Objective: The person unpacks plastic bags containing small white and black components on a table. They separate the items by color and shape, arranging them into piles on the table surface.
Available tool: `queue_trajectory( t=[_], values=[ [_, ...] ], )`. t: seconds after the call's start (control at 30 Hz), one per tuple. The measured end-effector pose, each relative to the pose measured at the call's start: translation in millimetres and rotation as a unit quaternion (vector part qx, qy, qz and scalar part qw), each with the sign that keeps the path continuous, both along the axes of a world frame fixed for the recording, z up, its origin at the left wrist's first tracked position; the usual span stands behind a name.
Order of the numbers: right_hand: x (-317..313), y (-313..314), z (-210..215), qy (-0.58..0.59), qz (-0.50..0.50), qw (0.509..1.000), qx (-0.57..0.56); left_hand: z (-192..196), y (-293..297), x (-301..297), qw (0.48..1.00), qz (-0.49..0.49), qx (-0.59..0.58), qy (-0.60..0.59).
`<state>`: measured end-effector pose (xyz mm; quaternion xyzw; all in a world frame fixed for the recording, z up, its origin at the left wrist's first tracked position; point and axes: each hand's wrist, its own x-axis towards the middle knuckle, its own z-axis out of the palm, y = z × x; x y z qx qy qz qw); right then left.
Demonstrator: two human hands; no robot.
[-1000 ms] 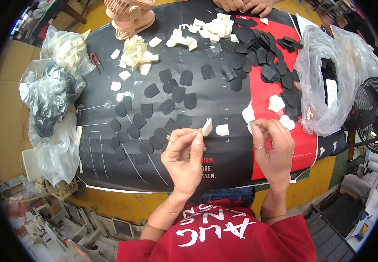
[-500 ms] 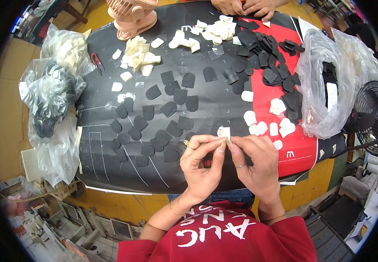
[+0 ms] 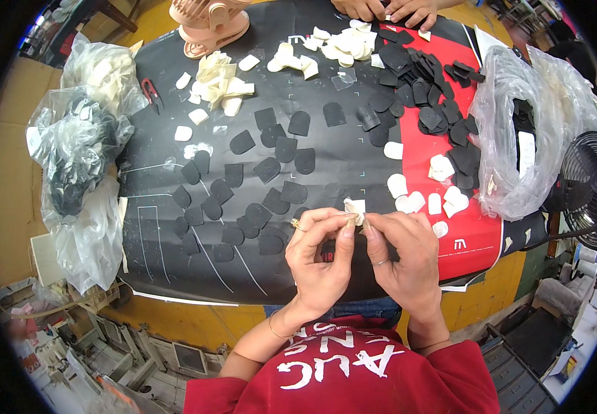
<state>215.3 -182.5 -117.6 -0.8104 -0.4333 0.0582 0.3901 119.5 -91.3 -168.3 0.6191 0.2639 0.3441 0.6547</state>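
Both hands meet above the front of the black table mat (image 3: 326, 186) and pinch a small cream-white fabric-like piece (image 3: 355, 208). My left hand (image 3: 320, 255) grips its near left edge between thumb and index finger. On the other side, my right hand (image 3: 402, 259) holds it the same way, fingertips closed. The upper part of the piece sticks out beyond the fingers; the rest is hidden. Black round-ended pieces (image 3: 257, 214) lie scattered left of my hands. To the right, several white rounded pieces (image 3: 411, 203) rest on the mat's red part (image 3: 467, 238).
Clear plastic bags (image 3: 77, 148) line the left edge, with red snips (image 3: 151, 95) beside them. A pink fan (image 3: 209, 27) stands far left. Another person's hands (image 3: 388, 10) work at the far edge. Right are a black pile (image 3: 426, 83), a clear bag (image 3: 495, 138) and a black fan (image 3: 586, 181).
My fingertips have parted slightly and show more of the white piece between them. Both hands stay in nearly the same place. The view has shifted a little.
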Motion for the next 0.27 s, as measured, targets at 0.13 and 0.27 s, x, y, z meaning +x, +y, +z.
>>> queue_trajectory(
  t=[0.13,0.27],
  values=[
    [2,-2,-3,0.017,-0.027,0.999,0.011,3,2,-3,0.995,-0.003,-0.096,-0.021],
    [11,-11,-7,0.030,-0.075,0.997,-0.002,4,18,-3,0.993,0.029,-0.109,-0.038]
  ],
)
